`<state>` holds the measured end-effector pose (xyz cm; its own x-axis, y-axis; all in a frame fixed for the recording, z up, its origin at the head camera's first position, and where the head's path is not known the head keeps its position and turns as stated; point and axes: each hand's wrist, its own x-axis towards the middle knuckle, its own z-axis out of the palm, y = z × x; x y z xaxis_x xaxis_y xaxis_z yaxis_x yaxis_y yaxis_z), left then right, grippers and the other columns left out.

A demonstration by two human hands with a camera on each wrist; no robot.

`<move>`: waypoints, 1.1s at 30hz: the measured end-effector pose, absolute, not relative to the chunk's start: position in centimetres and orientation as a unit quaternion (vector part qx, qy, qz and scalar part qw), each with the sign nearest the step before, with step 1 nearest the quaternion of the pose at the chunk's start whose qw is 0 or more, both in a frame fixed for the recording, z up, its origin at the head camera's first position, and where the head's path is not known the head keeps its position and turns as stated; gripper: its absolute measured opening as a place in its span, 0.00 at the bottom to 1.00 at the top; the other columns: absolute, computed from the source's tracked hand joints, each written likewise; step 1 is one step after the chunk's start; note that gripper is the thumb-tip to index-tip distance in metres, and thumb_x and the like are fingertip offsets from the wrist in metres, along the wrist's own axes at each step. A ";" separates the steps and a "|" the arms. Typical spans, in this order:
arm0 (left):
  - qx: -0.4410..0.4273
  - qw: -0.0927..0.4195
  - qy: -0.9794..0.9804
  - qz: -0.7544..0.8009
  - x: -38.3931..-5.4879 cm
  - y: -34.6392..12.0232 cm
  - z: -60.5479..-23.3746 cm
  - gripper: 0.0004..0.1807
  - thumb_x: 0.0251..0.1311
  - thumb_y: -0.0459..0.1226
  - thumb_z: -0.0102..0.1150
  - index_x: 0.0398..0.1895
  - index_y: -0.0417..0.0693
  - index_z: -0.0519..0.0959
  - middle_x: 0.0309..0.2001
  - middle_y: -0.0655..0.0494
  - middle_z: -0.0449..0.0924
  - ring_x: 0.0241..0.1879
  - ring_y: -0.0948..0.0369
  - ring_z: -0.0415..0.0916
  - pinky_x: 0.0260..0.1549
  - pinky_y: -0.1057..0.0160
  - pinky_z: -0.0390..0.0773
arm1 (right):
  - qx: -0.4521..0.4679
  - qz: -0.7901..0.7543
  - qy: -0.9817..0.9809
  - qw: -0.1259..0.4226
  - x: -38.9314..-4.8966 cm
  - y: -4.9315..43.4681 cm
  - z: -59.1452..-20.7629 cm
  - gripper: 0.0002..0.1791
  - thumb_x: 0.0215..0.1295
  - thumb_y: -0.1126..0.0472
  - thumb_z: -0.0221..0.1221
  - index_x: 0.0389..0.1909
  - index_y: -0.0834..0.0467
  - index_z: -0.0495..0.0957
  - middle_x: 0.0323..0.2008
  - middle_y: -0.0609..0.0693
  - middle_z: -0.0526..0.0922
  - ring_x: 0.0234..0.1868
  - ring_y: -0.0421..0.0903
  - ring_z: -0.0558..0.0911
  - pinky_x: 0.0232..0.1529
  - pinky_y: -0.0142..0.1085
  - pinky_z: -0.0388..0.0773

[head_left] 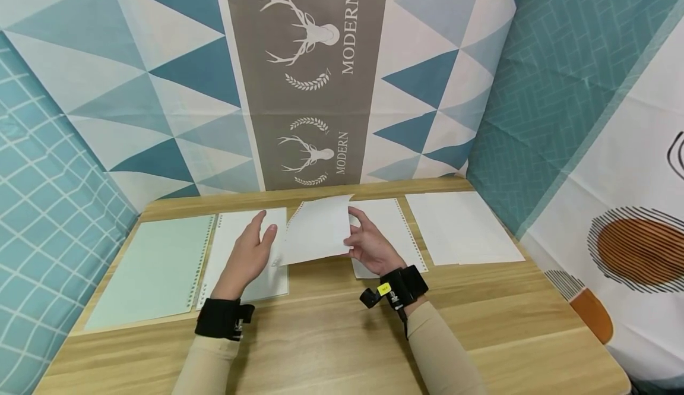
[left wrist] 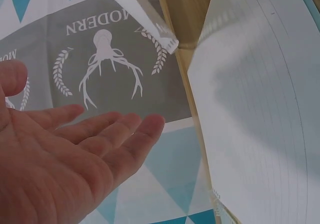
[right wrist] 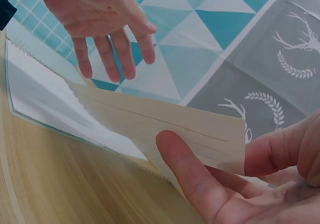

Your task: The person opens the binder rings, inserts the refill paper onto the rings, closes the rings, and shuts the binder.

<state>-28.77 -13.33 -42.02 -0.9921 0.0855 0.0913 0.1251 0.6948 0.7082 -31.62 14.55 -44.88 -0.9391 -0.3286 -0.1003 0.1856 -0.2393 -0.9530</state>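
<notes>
My right hand (head_left: 376, 246) pinches the right edge of a loose-leaf sheet (head_left: 319, 228), thumb on one face and fingers on the other. Faint ruled lines cross the sheet (right wrist: 165, 121) in the right wrist view, and punched holes run along its far side. The sheet is tilted above the table. My left hand (head_left: 250, 257) holds nothing, its fingers spread over the right page of a spiral notebook (head_left: 269, 285). In the left wrist view that hand (left wrist: 75, 154) shows its palm, fingers extended, apart from the sheet.
The notebook's pale green left side (head_left: 155, 264) lies flat at the left. Another hole-punched sheet (head_left: 385, 228) lies behind my right hand, partly covered by it. Overlapping white sheets (head_left: 459, 228) lie farther right on the wooden table (head_left: 331, 335). Patterned cloth walls (head_left: 315, 98) enclose the back and sides.
</notes>
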 end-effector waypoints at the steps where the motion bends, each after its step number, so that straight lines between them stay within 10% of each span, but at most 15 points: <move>1: -0.055 0.025 -0.921 -0.386 -28.8 -13.4 -42.0 0.40 0.79 0.57 0.31 0.83 0.44 0.44 0.81 0.37 0.48 0.81 0.40 0.45 0.76 0.37 0.51 | -0.056 -0.784 0.596 0.165 -31.6 14.5 -44.9 0.47 0.65 0.81 0.45 0.80 0.44 0.50 0.60 0.60 0.75 0.37 0.43 0.81 0.32 0.32 0.80; 8: -0.049 0.009 -0.924 -0.379 -28.9 -13.8 -42.3 0.40 0.79 0.56 0.36 0.83 0.43 0.43 0.81 0.36 0.47 0.81 0.39 0.45 0.76 0.37 0.51 | -0.001 -0.768 0.607 0.203 -31.9 14.7 -46.4 0.49 0.63 0.77 0.49 0.82 0.50 0.41 0.68 0.65 0.65 0.41 0.45 0.78 0.26 0.30 0.74; 12: -0.056 0.001 -0.923 -0.380 -28.9 -13.8 -42.5 0.41 0.79 0.54 0.38 0.83 0.41 0.41 0.81 0.34 0.46 0.81 0.38 0.44 0.76 0.36 0.50 | 0.015 -0.766 0.609 0.205 -32.0 14.7 -47.2 0.49 0.65 0.76 0.49 0.82 0.54 0.37 0.73 0.69 0.59 0.53 0.55 0.80 0.44 0.44 0.86; 16: -0.064 -0.001 -0.923 -0.380 -28.8 -14.0 -42.4 0.41 0.80 0.53 0.38 0.83 0.40 0.39 0.81 0.34 0.44 0.81 0.38 0.42 0.76 0.36 0.50 | 0.005 -0.783 0.591 0.193 -32.2 14.6 -47.5 0.49 0.63 0.81 0.44 0.82 0.50 0.41 0.73 0.67 0.61 0.59 0.58 0.80 0.59 0.63 0.77; 23: -0.062 -0.002 -0.925 -0.376 -28.9 -14.3 -42.3 0.41 0.80 0.53 0.39 0.83 0.40 0.39 0.81 0.33 0.44 0.80 0.37 0.43 0.76 0.36 0.51 | -0.023 -0.790 0.588 0.170 -32.5 14.9 -47.5 0.49 0.61 0.84 0.41 0.80 0.44 0.52 0.65 0.61 0.73 0.51 0.49 0.84 0.51 0.53 0.84; 33: -0.055 -0.002 -0.924 -0.377 -28.8 -14.7 -42.1 0.42 0.79 0.53 0.40 0.83 0.41 0.39 0.81 0.34 0.44 0.81 0.38 0.42 0.76 0.36 0.50 | -0.007 -0.794 0.585 0.162 -32.2 15.3 -46.7 0.50 0.63 0.83 0.44 0.79 0.38 0.53 0.71 0.63 0.62 0.51 0.47 0.84 0.47 0.40 0.86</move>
<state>-28.84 -14.73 -42.08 -0.9940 0.1029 0.0374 0.0997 0.7093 0.6978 -32.17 15.28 -46.70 -0.9472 -0.2659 -0.1792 0.2499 -0.2624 -0.9320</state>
